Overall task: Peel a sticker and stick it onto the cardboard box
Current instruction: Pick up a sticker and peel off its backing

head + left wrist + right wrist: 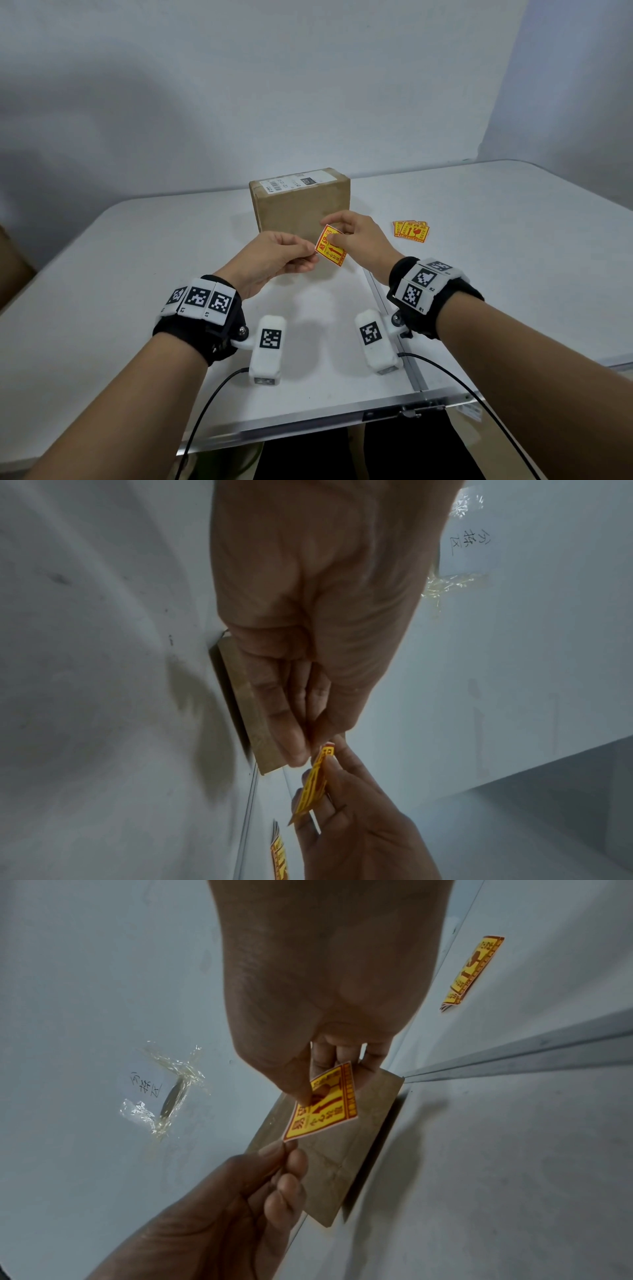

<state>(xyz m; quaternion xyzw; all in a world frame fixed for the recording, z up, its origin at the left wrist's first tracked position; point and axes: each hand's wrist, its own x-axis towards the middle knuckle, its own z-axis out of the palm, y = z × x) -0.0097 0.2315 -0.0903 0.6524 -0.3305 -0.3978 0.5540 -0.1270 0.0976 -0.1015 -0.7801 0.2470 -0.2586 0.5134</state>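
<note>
Above a smooth white table, both hands hold one glossy yellow-and-red square sticker just in front of the cardboard box. Left hand pinches its lower-left corner w/ thumb and fingertips; right hand pinches the top edge, thumb on the printed face. Box is matte brown, rectangular, upright, w/ a white label on top. More stickers lie fanned to the right.

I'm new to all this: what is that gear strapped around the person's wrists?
Both arms are bare. Each wrist wears a black band with white blocks printed with black-and-white square codes. A white camera pod hangs below each, trailing a black cable.
</note>
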